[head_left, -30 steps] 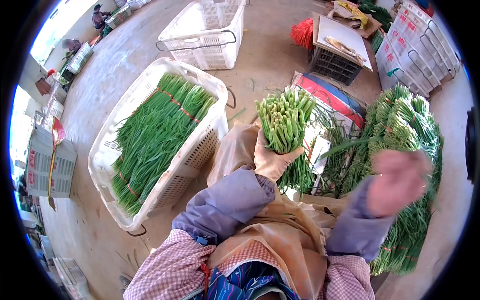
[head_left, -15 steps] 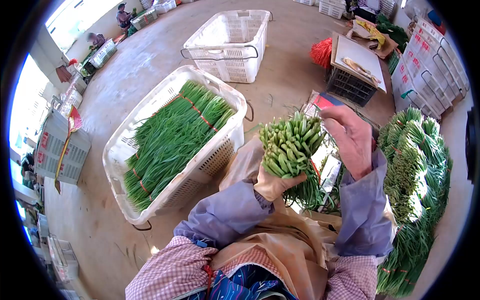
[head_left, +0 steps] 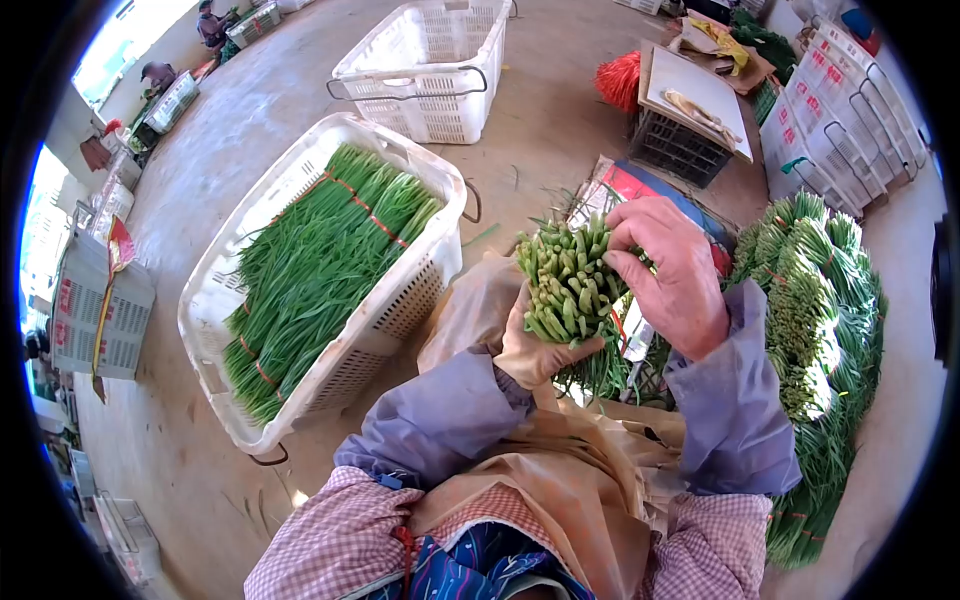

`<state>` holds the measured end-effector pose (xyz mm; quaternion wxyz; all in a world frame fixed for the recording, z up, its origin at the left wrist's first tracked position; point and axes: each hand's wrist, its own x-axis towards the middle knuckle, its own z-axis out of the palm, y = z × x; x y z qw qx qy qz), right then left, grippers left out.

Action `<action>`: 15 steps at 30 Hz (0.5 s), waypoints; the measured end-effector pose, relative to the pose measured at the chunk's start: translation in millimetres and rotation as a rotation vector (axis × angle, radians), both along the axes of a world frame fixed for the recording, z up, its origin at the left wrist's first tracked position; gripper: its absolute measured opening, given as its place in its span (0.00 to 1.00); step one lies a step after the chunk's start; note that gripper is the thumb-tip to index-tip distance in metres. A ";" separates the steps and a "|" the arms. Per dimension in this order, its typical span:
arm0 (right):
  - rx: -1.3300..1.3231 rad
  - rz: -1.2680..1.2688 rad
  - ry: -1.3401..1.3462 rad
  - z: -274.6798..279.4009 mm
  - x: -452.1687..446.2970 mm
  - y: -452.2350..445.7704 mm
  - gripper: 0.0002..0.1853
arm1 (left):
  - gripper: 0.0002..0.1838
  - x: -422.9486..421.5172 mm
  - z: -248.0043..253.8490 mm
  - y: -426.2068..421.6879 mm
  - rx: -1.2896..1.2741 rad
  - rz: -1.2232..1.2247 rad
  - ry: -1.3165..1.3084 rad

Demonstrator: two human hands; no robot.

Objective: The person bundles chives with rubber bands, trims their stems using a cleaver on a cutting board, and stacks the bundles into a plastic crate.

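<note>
My left hand [head_left: 540, 352] is wrapped round a bundle of green stalks [head_left: 568, 280], its cut ends facing up and its leaves hanging below. At the bundle's right side is my right hand [head_left: 672, 275], thumb and forefinger pinched together at the stalk ends; what lies between them is too small to make out. Beside my right arm, bundles of stalks [head_left: 800, 320] with red ties are piled up. To the left, a white crate [head_left: 225, 400] holds tied green bundles [head_left: 320, 270].
An empty white crate [head_left: 440, 105] stands ahead. A black crate [head_left: 680, 150] with a board on top is at the upper right, beside red strands [head_left: 618, 82] and stacked white crates [head_left: 835, 110]. Two people sit at the far upper left.
My right hand has come in from the far right to the top of the bundle, and its fingers have closed there. My left hand keeps its hold on the bundle.
</note>
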<state>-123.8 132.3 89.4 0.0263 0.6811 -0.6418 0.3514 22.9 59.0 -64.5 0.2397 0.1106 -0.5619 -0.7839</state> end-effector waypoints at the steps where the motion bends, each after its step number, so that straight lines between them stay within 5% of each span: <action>1: -0.064 0.032 -0.009 -1.3 -0.6 -3.0 0.08 | 0.54 0.9 0.7 0.3 0.003 -0.003 0.003; 8: -0.597 -0.044 -0.348 87.4 -40.4 8.8 0.07 | 0.53 0.5 -5.4 6.1 0.050 -0.013 0.016; 11: -0.550 -0.050 -0.273 108.4 -119.2 16.5 0.10 | 0.52 0.1 -3.9 3.9 0.068 -0.138 0.050; 14: -0.096 -0.409 0.121 51.4 -95.6 8.2 0.12 | 0.50 1.9 -11.3 1.7 -0.034 -0.156 0.047; 15: 0.106 -0.215 -0.068 37.8 -80.3 9.3 0.13 | 0.50 2.7 -10.6 1.2 -0.090 -0.162 0.016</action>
